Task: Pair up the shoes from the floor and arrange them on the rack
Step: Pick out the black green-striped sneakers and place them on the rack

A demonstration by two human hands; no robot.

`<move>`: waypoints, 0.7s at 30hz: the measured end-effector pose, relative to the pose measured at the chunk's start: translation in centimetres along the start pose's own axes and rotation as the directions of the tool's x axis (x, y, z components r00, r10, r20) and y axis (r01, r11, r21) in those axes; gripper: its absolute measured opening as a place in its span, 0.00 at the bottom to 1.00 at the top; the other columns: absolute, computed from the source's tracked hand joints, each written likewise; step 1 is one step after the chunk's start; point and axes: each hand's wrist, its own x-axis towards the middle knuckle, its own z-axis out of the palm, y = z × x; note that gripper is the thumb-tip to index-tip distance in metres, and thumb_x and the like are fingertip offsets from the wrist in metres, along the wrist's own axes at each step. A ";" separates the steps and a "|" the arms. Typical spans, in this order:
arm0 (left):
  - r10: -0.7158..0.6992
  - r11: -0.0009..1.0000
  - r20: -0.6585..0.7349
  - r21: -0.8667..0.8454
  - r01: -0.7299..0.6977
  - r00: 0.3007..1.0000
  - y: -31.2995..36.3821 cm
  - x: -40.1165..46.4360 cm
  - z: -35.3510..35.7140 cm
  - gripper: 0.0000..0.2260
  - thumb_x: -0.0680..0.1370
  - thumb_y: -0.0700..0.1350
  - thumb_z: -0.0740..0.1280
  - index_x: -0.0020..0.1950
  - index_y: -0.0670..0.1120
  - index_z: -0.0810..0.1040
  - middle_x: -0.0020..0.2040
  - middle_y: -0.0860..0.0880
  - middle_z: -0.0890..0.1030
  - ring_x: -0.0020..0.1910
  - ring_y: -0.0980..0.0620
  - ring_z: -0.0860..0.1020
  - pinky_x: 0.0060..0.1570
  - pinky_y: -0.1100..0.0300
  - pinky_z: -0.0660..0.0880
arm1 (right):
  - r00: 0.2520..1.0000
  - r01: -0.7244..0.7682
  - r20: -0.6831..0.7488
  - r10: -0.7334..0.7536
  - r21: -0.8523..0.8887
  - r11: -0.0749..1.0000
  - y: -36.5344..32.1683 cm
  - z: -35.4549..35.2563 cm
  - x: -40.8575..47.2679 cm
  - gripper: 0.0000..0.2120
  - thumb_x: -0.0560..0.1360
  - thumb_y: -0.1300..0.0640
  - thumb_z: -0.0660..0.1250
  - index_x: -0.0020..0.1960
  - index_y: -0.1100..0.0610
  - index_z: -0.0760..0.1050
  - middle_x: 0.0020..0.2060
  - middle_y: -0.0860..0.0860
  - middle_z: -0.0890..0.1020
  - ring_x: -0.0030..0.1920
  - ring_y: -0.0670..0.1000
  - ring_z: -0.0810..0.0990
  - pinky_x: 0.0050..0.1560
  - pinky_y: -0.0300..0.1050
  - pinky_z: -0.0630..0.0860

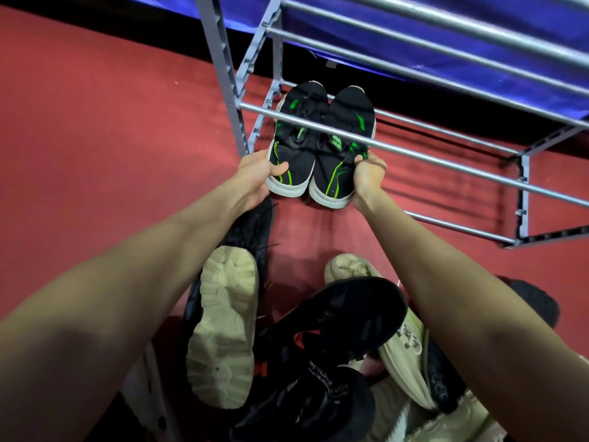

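Observation:
Two black sneakers with green stripes and white soles lie side by side, toes pointing away, under the rack's lower bars. My left hand (258,178) grips the heel of the left sneaker (294,145). My right hand (368,175) grips the heel of the right sneaker (342,154). The grey shoe rack (414,154) of metal bars stands over them, one bar crossing above both shoes. Whether the soles rest on a bottom bar or on the floor is unclear.
A pile of shoes lies on the red floor below my arms: an upturned cream-soled shoe (223,323), a black sneaker (338,317), a cream shoe (404,349) and several darker ones. A blue cloth (446,43) hangs behind the rack.

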 end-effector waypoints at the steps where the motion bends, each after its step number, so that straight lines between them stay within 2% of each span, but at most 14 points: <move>1: 0.002 1.000 0.002 -0.004 -0.002 1.000 -0.1 0.1 0.0 0.18 0.75 0.27 0.60 0.65 0.34 0.74 0.62 0.37 0.78 0.60 0.40 0.79 0.61 0.49 0.76 | 1.000 0.006 -0.005 -0.006 -0.018 1.000 -0.1 -0.1 0.0 0.16 0.77 0.71 0.53 0.60 0.66 0.74 0.39 0.51 0.77 0.38 0.47 0.74 0.40 0.34 0.72; 3: 0.005 1.000 0.002 -0.004 -0.005 1.000 -0.3 0.2 0.1 0.18 0.75 0.27 0.60 0.65 0.34 0.74 0.63 0.36 0.78 0.61 0.40 0.78 0.63 0.48 0.74 | 1.000 0.008 -0.003 -0.008 -0.029 1.000 -0.1 -0.1 -0.1 0.16 0.78 0.70 0.53 0.61 0.63 0.74 0.37 0.49 0.76 0.35 0.45 0.73 0.34 0.29 0.71; 5: 0.003 1.000 0.002 0.006 -0.003 1.000 -0.2 0.2 0.1 0.19 0.75 0.26 0.60 0.65 0.34 0.75 0.63 0.36 0.78 0.62 0.40 0.78 0.64 0.48 0.74 | 1.000 -0.024 0.004 0.024 -0.029 0.999 0.2 -0.2 0.0 0.15 0.79 0.69 0.54 0.60 0.62 0.74 0.36 0.48 0.76 0.35 0.44 0.74 0.33 0.29 0.73; 7: -0.002 1.000 0.000 0.015 0.002 1.000 -0.1 0.0 0.2 0.19 0.75 0.26 0.60 0.65 0.34 0.74 0.63 0.36 0.78 0.62 0.39 0.78 0.64 0.48 0.74 | 0.999 -0.043 0.004 0.043 -0.052 0.998 0.7 -0.4 -0.1 0.14 0.79 0.67 0.55 0.60 0.62 0.74 0.39 0.50 0.78 0.37 0.46 0.75 0.40 0.35 0.76; 10: -0.010 1.000 -0.001 0.016 0.010 1.000 -0.1 -0.1 0.3 0.19 0.75 0.26 0.60 0.65 0.34 0.74 0.64 0.36 0.77 0.62 0.39 0.77 0.64 0.48 0.74 | 0.999 0.030 -0.023 -0.036 -0.240 0.970 1.3 -0.8 -0.6 0.16 0.76 0.68 0.58 0.61 0.62 0.74 0.46 0.52 0.79 0.46 0.50 0.76 0.57 0.44 0.74; 12: -0.010 1.000 0.000 0.014 0.010 1.000 -0.1 -0.1 0.2 0.20 0.75 0.26 0.60 0.66 0.34 0.74 0.64 0.36 0.77 0.63 0.39 0.77 0.64 0.47 0.74 | 0.998 0.063 -0.008 -0.069 -0.308 0.949 1.6 -1.0 -0.9 0.18 0.74 0.70 0.58 0.62 0.61 0.74 0.48 0.52 0.79 0.49 0.49 0.76 0.59 0.42 0.72; 14: -0.012 1.000 0.003 0.005 0.012 1.000 -0.1 -0.1 0.1 0.20 0.75 0.26 0.60 0.66 0.35 0.74 0.64 0.36 0.77 0.62 0.39 0.78 0.64 0.47 0.74 | 0.997 0.069 0.002 -0.073 -0.335 0.940 1.7 -1.2 -0.9 0.18 0.74 0.69 0.59 0.63 0.61 0.73 0.50 0.54 0.81 0.50 0.50 0.76 0.63 0.45 0.73; 18: 0.000 1.000 0.036 0.010 0.000 0.999 -0.1 0.0 0.0 0.21 0.74 0.25 0.59 0.66 0.37 0.74 0.63 0.38 0.79 0.61 0.42 0.79 0.63 0.49 0.75 | 0.998 0.046 -0.019 -0.056 -0.348 0.936 1.4 -1.3 -0.9 0.17 0.74 0.69 0.61 0.63 0.61 0.73 0.47 0.52 0.79 0.51 0.51 0.76 0.64 0.47 0.73; 21: 0.002 0.999 0.016 0.039 -0.002 1.000 -0.2 0.5 0.5 0.21 0.74 0.25 0.60 0.66 0.37 0.74 0.63 0.39 0.79 0.61 0.42 0.78 0.63 0.50 0.74 | 0.998 0.065 0.003 -0.068 -0.367 0.928 1.2 -1.4 -1.4 0.17 0.75 0.67 0.62 0.63 0.60 0.73 0.55 0.56 0.81 0.56 0.53 0.78 0.64 0.46 0.73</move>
